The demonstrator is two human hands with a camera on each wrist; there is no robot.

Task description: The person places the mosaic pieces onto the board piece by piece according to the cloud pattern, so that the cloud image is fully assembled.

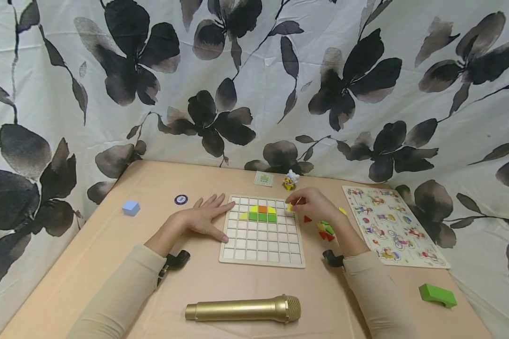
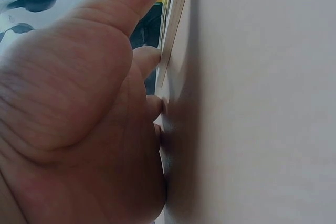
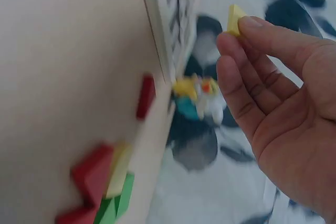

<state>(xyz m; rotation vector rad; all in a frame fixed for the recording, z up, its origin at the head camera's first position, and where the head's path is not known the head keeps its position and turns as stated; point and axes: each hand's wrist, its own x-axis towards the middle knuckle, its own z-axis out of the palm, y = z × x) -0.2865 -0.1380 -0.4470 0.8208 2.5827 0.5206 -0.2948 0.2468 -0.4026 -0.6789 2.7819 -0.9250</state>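
A white grid board [image 1: 260, 256] lies on the table between both hands. Near its upper middle sit green pieces [image 1: 272, 218], an orange piece [image 1: 262, 209] and yellow pieces [image 1: 243, 216]. With fingers spread, my left hand [image 1: 200, 220] touches the board's left edge with thumb and index finger; the wooden edge [image 2: 175, 24] shows in the left wrist view. Above the board's upper right part, my right hand [image 1: 315, 205] pinches a small yellow pointed piece [image 3: 234, 19] between thumb and index finger. Loose red, green and yellow pieces [image 1: 324, 227] lie right of the board, below that hand.
Behind the board are a small card [image 1: 264, 179] and a toy figure [image 1: 290, 180]. A picture board [image 1: 400, 230] and a green block [image 1: 438, 295] lie right, a blue block [image 1: 130, 207] and round token [image 1: 180, 199] left, a gold microphone [image 1: 242, 310] in front.
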